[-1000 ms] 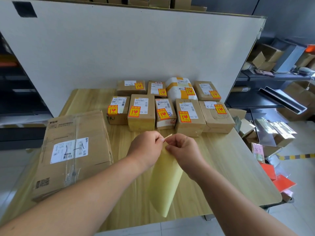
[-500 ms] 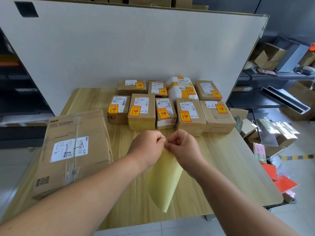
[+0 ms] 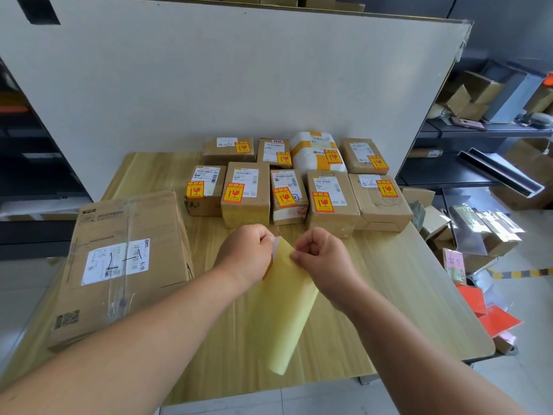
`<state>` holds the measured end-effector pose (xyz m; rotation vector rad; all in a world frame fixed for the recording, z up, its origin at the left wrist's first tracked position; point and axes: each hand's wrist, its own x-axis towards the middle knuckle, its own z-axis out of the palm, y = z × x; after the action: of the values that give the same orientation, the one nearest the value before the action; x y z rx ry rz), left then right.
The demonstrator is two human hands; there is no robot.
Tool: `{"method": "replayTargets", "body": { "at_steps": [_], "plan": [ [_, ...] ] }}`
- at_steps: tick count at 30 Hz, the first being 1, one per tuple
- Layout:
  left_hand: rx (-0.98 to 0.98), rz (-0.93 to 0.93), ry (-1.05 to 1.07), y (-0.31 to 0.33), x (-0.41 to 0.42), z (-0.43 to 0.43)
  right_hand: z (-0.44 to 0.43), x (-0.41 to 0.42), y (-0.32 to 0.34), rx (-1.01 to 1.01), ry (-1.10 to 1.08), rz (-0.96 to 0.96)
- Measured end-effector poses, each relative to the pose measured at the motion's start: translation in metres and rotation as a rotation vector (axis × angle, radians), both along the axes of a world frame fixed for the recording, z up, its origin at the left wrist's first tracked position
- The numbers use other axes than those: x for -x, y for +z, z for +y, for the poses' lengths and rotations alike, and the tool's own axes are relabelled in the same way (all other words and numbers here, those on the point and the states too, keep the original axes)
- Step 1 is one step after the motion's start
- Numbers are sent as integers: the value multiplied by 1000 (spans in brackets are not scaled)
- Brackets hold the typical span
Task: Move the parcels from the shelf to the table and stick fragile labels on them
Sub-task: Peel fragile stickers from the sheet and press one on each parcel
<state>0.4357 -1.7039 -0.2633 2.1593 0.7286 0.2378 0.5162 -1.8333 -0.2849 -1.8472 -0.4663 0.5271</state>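
Since 0.5 s ago: the 2 hands have drawn slightly apart, and a fragile label [image 3: 275, 245] now lifts off the top left corner of the yellow backing sheet [image 3: 284, 310], its pale underside showing. Left hand [image 3: 245, 253]: fingers curled, pinching the lifted label. Right hand [image 3: 323, 259]: fingers curled, pinching the top edge of the backing sheet, which hangs down over the near part of the table [image 3: 404, 295]; whether its lower end touches the wood cannot be told. Large parcel [image 3: 125, 265]: brown carton lying flat at the table's left edge, taped, with a white shipping label on top. Small parcels [image 3: 245, 199]: 9, set close together in 2 rows at the far side of the table, 5 in front and 4 behind, each bearing an orange-and-yellow fragile sticker; 8 are brown, 1 in the back row is a white parcel [image 3: 317, 154] banded with yellow tape. White board [image 3: 239, 85]: upright just behind the back row. Shelf [image 3: 478, 133]: at right, holding cartons. Red sheets [image 3: 496, 319]: on the floor beside the table.
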Motion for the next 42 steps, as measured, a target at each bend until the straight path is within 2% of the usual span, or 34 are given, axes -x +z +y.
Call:
{"method": "replayTargets", "body": {
  "at_steps": [11,22,26,28,30,32,35,42],
  "plan": [
    [89,30,169,-10,-3,27,-11,-20,-18,100,-79,48],
    [258,-28,458,-15,-2,51,-19,-48,-43,300,-188,66],
    [308,-47,495,-15,-2,52,-14,-57,-50,386,-220,51],
    [327,-56,506,-14,-1,52,-8,-55,-48,507,-199,-37],
    [346,-63,518,-14,1,50,4,-44,-40,562,-145,-223],
    [362,-65,527,-13,2,50,21,-26,-28,431,-54,-354],
    [374,-71,540,-12,4,49,48,7,-15,263,144,-447],
    [388,-96,618,-9,21,56,81,41,-19,195,269,-590]
  ]
}}
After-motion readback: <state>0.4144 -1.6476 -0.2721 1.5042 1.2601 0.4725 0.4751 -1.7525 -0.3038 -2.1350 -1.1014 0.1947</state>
